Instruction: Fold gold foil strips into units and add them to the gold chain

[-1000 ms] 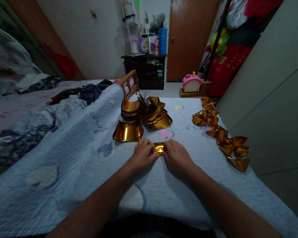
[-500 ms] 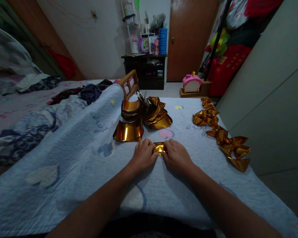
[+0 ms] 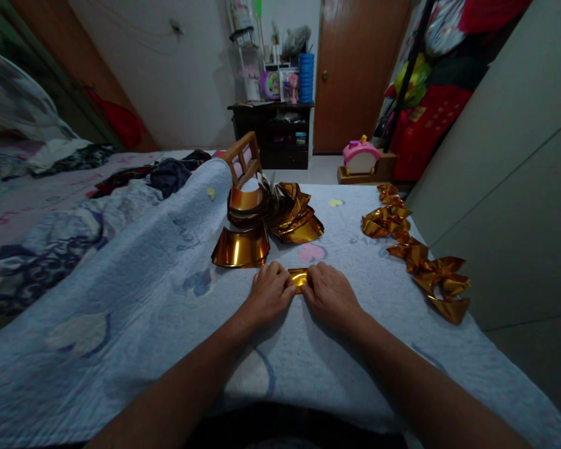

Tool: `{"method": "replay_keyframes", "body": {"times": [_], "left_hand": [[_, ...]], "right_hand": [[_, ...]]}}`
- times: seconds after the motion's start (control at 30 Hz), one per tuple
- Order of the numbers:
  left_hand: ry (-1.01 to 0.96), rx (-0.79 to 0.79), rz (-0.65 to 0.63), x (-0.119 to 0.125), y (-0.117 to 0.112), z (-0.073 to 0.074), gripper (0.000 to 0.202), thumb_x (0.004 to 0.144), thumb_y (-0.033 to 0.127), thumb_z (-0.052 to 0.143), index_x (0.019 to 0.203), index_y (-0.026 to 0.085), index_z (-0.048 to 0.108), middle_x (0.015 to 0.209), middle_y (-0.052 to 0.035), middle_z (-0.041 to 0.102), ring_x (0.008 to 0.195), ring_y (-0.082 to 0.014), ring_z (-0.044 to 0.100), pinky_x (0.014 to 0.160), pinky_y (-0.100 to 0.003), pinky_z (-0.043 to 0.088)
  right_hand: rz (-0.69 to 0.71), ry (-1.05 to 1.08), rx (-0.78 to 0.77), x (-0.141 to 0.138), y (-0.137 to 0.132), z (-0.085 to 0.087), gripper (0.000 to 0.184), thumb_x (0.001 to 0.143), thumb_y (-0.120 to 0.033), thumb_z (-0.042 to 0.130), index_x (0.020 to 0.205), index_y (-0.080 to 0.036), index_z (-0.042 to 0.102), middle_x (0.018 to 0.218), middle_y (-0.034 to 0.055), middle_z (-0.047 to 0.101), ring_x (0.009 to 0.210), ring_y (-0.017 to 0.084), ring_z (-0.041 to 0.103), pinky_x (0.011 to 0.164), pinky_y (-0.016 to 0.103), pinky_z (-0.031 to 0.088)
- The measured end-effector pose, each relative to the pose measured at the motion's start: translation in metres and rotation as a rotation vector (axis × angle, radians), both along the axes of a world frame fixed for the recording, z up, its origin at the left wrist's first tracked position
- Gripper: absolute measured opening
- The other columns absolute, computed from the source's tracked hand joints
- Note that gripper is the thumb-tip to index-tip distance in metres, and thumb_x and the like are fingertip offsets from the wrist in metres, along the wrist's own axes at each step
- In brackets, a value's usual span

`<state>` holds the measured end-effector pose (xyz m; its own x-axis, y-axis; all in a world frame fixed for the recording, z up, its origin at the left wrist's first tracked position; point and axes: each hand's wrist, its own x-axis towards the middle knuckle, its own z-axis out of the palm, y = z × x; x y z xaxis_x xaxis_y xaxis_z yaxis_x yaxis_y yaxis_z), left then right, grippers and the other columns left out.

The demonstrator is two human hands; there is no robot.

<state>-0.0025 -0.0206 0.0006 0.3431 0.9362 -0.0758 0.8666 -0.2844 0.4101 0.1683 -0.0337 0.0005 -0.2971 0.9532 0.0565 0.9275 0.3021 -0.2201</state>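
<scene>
A small strip of shiny gold foil paper (image 3: pixel 300 277) lies on the pale blue quilt (image 3: pixel 135 299) in front of me. My left hand (image 3: pixel 268 292) pinches its left end and my right hand (image 3: pixel 330 292) pinches its right end, fingers closed and pressed down on it. Most of the strip is hidden under my fingers. Just beyond my hands a curved gold sheet (image 3: pixel 240 249) stands on the quilt, with a heap of more gold sheets (image 3: pixel 280 214) behind it.
Several finished gold bows (image 3: pixel 418 255) lie in a row along the quilt's right side, by a grey cabinet wall (image 3: pixel 509 187). A wooden frame (image 3: pixel 244 159) stands behind the heap. Clothes lie on the bed to the left; a dark shelf and a door are at the back.
My two hands have drawn slightly closer together over the gold strip, so less of it shows between them. Nothing else has moved.
</scene>
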Motion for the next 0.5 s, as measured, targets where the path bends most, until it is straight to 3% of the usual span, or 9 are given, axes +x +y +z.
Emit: {"method": "replay_keyframes", "body": {"times": [0.5], "left_hand": [[0.145,0.085,0.026,0.0044,-0.0042,0.0034,0.021,0.096,0.032,0.05,0.086,0.019,0.063,0.108,-0.01,0.06,0.104,-0.028,0.053,0.089,-0.043,0.04]], "right_hand": [[-0.017,-0.009,0.0,-0.0008,0.0,0.0,0.015,0.098,-0.03,0.052,0.099,-0.018,0.059,0.101,0.0098,0.065,0.092,0.024,0.058,0.077,0.035,0.037]]}}
